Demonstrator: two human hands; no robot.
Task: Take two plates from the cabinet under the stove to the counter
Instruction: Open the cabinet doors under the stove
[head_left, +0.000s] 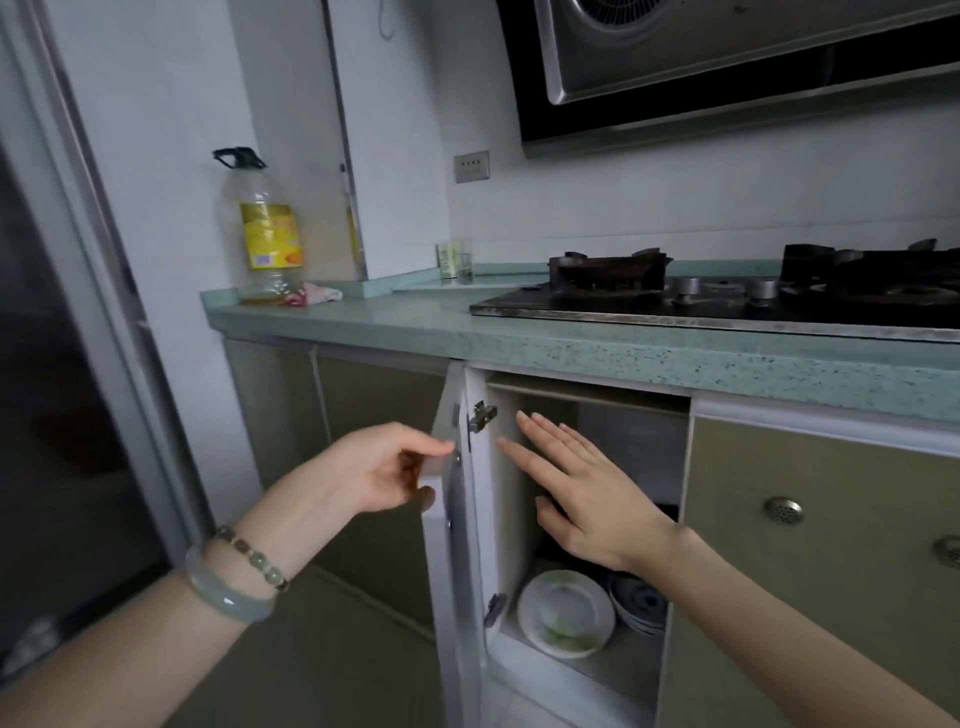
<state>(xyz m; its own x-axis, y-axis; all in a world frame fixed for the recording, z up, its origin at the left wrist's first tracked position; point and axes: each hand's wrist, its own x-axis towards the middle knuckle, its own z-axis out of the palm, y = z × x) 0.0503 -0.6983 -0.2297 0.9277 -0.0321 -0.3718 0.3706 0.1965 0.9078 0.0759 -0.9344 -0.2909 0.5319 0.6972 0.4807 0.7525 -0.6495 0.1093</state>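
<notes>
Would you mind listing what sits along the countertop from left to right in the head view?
Oil bottle → pink cloth → small glass → left burner → two stove knobs → right burner.

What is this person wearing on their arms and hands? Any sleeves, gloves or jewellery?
No gloves and no sleeves in view: both forearms are bare. The left hand has two bracelets at the wrist: a smooth, pale green bangle and, just above it, a thinner beaded bracelet of greenish and brownish beads. The right hand and its wrist carry nothing. No rings show on either hand.
</notes>
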